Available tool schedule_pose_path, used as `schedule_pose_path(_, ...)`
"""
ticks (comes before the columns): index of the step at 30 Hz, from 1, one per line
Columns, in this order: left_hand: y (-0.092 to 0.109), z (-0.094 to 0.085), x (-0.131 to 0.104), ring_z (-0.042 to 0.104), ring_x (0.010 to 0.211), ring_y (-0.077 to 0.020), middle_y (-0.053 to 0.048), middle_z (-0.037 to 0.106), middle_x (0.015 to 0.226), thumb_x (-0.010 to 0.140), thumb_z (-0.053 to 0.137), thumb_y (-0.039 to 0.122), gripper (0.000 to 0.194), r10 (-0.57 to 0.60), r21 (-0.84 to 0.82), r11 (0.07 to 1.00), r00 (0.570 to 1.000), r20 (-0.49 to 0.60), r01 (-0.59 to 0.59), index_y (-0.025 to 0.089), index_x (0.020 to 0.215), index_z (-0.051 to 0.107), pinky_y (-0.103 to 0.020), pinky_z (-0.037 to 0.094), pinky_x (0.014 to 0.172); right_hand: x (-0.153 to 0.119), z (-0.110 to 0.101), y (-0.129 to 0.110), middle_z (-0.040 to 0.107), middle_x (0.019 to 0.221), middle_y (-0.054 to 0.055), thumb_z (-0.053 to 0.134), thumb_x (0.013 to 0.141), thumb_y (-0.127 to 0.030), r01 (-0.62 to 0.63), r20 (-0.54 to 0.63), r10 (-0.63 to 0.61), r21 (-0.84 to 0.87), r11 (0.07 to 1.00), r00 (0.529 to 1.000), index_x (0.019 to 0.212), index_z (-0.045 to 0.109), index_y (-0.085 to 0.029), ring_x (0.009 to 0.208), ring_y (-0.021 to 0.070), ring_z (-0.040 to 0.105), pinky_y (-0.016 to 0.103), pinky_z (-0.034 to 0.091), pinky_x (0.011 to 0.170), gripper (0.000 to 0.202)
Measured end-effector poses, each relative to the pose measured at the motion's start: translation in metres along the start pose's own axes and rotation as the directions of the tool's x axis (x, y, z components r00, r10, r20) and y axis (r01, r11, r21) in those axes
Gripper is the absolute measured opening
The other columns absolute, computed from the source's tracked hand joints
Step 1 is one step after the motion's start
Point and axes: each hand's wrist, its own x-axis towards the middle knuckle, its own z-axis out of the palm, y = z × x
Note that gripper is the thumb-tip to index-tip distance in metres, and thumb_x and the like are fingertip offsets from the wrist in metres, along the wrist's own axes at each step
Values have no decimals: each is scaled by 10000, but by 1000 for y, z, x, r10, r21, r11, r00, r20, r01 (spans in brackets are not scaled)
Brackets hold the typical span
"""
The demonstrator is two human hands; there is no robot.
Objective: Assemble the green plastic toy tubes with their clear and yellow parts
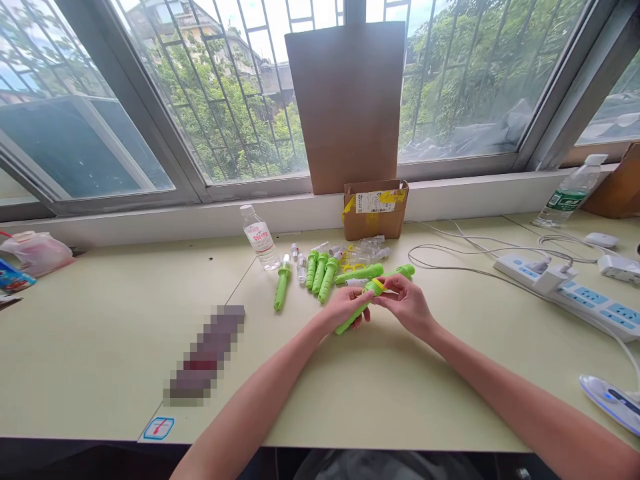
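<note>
Green tube (354, 318), left hand (343, 307) (yellow ring (377, 285), apparently)

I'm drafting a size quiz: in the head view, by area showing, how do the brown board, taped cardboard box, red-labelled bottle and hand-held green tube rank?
1. Brown board
2. Taped cardboard box
3. Red-labelled bottle
4. Green tube, partly covered by the left hand
</note>
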Motion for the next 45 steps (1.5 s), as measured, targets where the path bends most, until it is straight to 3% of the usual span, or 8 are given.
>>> schedule_pose_path(4,-3,-1,1,479,398,-71,15,604,640,732,617,602,454,63,129,990,993,-100,-50,168,855,569,-196,365,388,5,-6,0,655,983,76,809,595,-469,20,-94,-23,-40,999,995,762,537,-202,950,253,658,464,574,861,416)
schedule_pose_path(9,-10,1,3,493,461,-83,19,594,626,725,668,509,364,220,258,953,948,-230,-159,166,826,603,-205,369,445,13,-17,0,660,935,72,820,562,-489,39,-190,-48,-50,998,981,738,544,-209,968,275,654,451,588,818,430)
schedule_pose_path(16,-7,-5,0,394,356,-56,-12,635,634,756,606,564,414,92,148,987,985,-146,-70,154,804,616,-213,287,356,13,-18,3,621,892,32,807,611,-446,49,-110,-53,-38,998,993,781,533,-222,989,241,631,402,576,837,392)
schedule_pose_path(22,-6,-17,2,413,344,-57,-17,613,556,750,604,582,467,-31,41,999,999,-13,31,126,843,628,-190,267,349,11,-18,6,623,968,38,792,637,-436,32,-41,-34,-50,998,999,829,509,-223,988,227,634,426,566,863,403)
schedule_pose_path(31,-9,-21,3,420,352,-72,-9,569,485,821,512,591,473,21,-20,1000,995,93,-19,138,768,636,-206,326,376,9,-16,4,641,1074,80,774,682,-386,79,-44,-80,-16,997,996,826,513,-216,1047,247,630,456,532,926,343)
schedule_pose_path(38,-13,-14,6,408,370,-50,22,592,593,732,645,569,428,47,-41,998,991,-126,-53,171,864,561,-171,289,342,9,-18,11,627,897,50,795,644,-410,32,-105,-43,-104,994,994,780,514,-211,997,256,641,434,573,864,371)
schedule_pose_path(45,-12,-16,6,411,353,-50,12,612,595,745,626,576,425,56,-42,997,994,-91,-60,167,829,547,-182,308,348,8,-17,9,649,884,49,802,624,-430,25,-114,-36,-97,995,993,717,503,-209,968,252,651,420,581,845,383)
